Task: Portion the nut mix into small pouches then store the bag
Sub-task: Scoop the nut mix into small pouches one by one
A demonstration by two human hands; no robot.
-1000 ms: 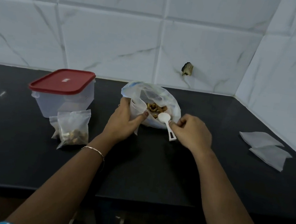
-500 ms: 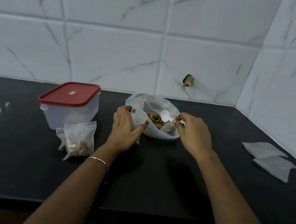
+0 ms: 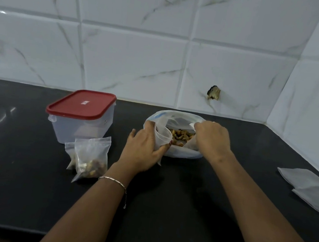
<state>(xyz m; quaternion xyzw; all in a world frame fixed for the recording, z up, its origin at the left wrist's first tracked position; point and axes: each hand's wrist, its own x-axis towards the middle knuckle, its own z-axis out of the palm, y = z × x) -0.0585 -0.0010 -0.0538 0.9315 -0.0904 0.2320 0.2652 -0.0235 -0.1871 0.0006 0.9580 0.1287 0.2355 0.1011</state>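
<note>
Scooping appears under way: your left hand (image 3: 142, 149) pinches the small pouch (image 3: 162, 139) open at the mouth of the nut-mix bag (image 3: 178, 154) on the counter (image 3: 24, 184), your right hand (image 3: 212, 140) dips inside, finger grip hidden; next, transfer a level portion without spilling.

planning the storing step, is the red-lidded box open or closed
Closed: the red lid sits flat on the clear container, covering its whole rim. Snapped tight or not: cannot tell.
</note>
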